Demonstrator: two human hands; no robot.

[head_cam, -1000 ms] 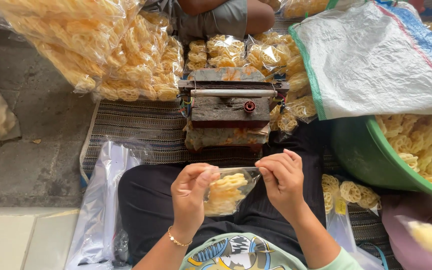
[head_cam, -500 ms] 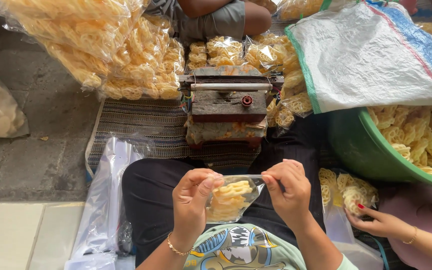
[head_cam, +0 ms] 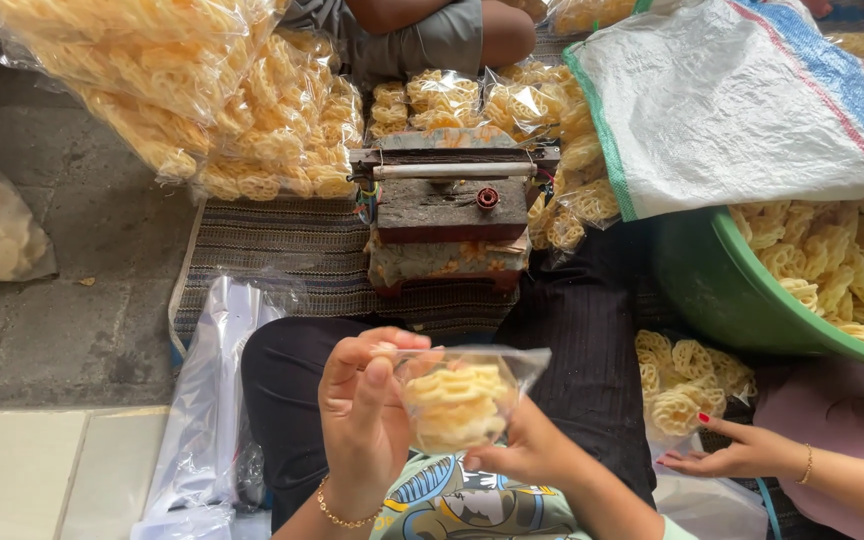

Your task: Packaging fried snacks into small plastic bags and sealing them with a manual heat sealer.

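A small clear plastic bag of yellow lattice crackers (head_cam: 457, 400) is held up over my lap. My left hand (head_cam: 362, 420) pinches the bag's top left edge between thumb and fingers. My right hand (head_cam: 522, 450) cups the bag from below at its right side. Straight ahead on the striped mat stands a worn wooden heat sealer (head_cam: 449, 205) with a metal bar and a red knob.
A green basin (head_cam: 722, 300) of loose crackers sits at right under a white woven sack (head_cam: 742, 100). Filled cracker bags (head_cam: 252, 130) pile up behind and left of the sealer. Empty plastic bags (head_cam: 207, 400) lie at my left. Another person's hand (head_cam: 737, 455) reaches toward packed crackers (head_cam: 682, 385) at lower right.
My right hand left the bag's top right corner and dropped under the bag. The bag rose and turned toward me. The other person's hand shifted slightly by the packed crackers.
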